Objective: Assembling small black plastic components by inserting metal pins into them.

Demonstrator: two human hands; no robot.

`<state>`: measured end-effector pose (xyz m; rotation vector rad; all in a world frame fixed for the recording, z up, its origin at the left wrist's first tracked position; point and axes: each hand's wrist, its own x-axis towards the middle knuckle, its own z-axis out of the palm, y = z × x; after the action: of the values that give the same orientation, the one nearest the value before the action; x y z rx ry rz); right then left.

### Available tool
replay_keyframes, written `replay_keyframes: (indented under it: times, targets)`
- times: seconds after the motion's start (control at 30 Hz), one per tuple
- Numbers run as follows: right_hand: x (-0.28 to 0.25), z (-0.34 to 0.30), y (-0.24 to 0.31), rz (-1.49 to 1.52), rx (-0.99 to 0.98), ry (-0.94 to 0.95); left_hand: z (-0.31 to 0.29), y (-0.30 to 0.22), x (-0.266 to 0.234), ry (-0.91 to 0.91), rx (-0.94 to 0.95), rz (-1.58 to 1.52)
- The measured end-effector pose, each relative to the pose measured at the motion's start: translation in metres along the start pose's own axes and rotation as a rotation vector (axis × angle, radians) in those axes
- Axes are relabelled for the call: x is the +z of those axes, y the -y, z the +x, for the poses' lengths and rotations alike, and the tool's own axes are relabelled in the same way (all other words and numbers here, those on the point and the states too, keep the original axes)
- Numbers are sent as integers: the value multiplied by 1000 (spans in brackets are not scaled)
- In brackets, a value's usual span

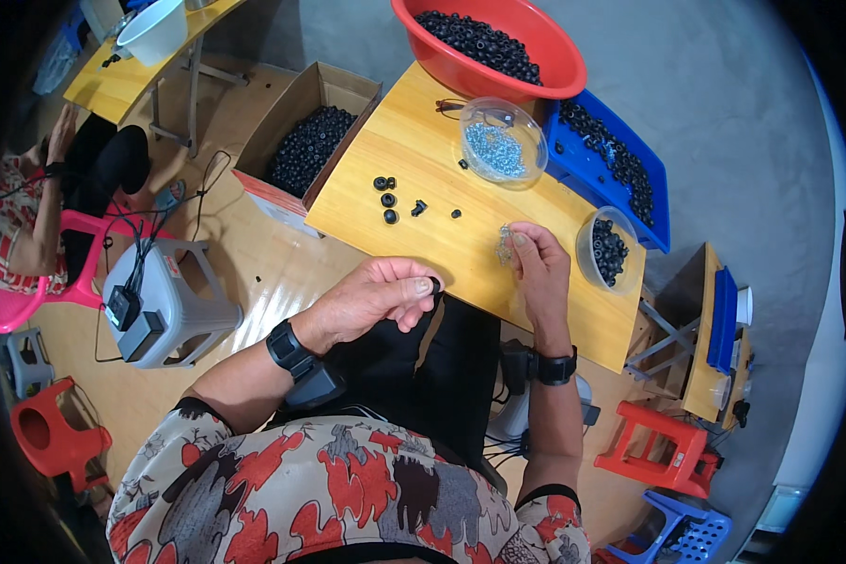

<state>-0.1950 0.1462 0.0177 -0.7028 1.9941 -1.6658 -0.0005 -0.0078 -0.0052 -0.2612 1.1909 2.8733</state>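
Observation:
My left hand (378,293) is closed just off the table's front edge, pinching a small round black plastic part (434,285) between thumb and fingertips. To its right, my right hand (541,268) is over the table with thumb and fingers pressed together. Right beside its fingertips lies a small heap of silver metal pieces, probably screws (504,246); whether a piece is between the fingers is hidden. Several loose black parts (389,215) are scattered on the yellow table (357,230). A clear bowl of black parts (609,252) stands just right of my right hand.
At the table's far end are a clear bowl of small silver pieces (495,150), eyeglasses (449,107), a red basin (573,70) and a blue tray (656,188), both holding black parts. A cardboard box (254,158) stands left. Another person (38,221) sits far left; stools stand around.

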Motion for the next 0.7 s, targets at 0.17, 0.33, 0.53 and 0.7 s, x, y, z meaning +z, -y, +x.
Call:
replay_keyframes:
  times: [0.17, 0.33, 0.53, 0.7]
  targets:
    - [4, -12, 6, 169, 82, 16, 0, 0, 2, 3, 23, -5]
    - [18, -24, 14, 163, 21, 103, 0, 0, 2, -1, 17, -22]
    - [34, -36, 24, 32, 0, 170, 0, 1, 2, -10, 41, -27]
    - [45, -43, 23, -26, -117, 206, 1, 1, 2, -1, 48, -35]
